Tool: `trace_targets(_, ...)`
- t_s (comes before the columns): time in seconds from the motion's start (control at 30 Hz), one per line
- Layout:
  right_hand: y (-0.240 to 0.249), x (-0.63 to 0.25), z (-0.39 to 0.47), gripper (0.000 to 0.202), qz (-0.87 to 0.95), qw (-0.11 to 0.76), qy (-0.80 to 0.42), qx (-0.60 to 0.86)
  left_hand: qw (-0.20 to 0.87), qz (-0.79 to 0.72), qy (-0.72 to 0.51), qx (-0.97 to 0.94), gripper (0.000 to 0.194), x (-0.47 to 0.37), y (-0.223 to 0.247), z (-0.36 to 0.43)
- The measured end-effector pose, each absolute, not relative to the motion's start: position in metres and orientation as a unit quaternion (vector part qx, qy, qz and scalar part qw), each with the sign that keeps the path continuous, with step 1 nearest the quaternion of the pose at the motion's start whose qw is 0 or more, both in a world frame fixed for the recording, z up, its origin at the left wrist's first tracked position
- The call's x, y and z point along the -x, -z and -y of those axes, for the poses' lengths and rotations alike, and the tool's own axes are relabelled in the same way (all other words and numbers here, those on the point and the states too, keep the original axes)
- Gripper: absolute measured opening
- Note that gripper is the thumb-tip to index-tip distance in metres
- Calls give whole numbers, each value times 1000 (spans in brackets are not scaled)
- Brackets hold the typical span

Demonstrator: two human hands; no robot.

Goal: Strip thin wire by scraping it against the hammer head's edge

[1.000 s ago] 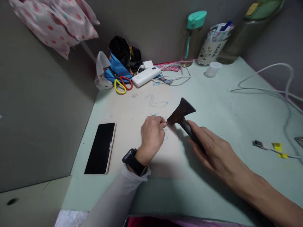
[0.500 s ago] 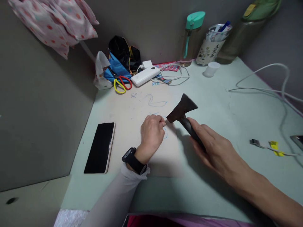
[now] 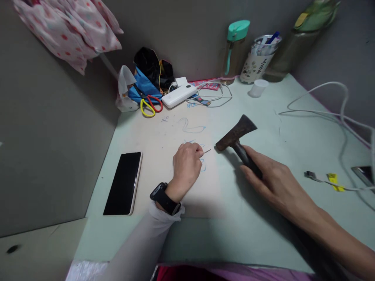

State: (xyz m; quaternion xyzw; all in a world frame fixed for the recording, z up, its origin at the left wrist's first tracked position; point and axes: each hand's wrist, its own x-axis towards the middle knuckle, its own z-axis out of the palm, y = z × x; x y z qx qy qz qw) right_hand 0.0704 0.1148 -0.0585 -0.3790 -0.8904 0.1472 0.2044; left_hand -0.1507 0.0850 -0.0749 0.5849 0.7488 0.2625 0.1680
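My left hand (image 3: 187, 164) is closed in a pinch on a thin nail-like stick (image 3: 207, 151), whose tip points right, low over the drawn-on paper (image 3: 164, 168). A black watch is on that wrist. In my right hand (image 3: 274, 177) is a small hatchet (image 3: 236, 134) with a dark, rusty head, the fingers wrapped around its dark handle. The blade faces up and right. The blunt end of the head is just right of the stick's tip, apart from it. My palm hides the inner end of the stick.
A phone (image 3: 123, 183) lies to the left. Scissors (image 3: 148, 106), a white power bank (image 3: 179, 96) and a blue and black bag (image 3: 146, 78) are at the back. A bottle (image 3: 234, 50), a pen cup (image 3: 258, 60) and a small white cup (image 3: 258, 88) stand back right; cables (image 3: 328, 113) lie right.
My right hand has drawn the hatchet to the right, away from my left hand. The stick's tip, covered before by the hatchet head, now shows. My left hand has stayed almost in place.
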Motion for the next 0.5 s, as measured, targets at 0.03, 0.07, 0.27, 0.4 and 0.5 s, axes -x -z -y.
trace_targets(0.03,59,-75,-116,45,887,201,-143,390,172,-749,-266,-582,21,151,74,-85)
trace_targets(0.07,59,-79,-117,46,885,197,-140,398,175,-749,-268,-580,21,151,74,-84)
trace_targets(0.27,64,-80,-113,45,883,196,-153,397,173,-746,-265,-586,22,150,72,-83)
trace_targets(0.4,65,-70,-110,43,890,201,-161,376,180,-749,-264,-581,20,150,71,-84)
trace_targets(0.5,64,-66,-110,43,897,200,-159,362,183,-750,-263,-579,20,149,70,-84)
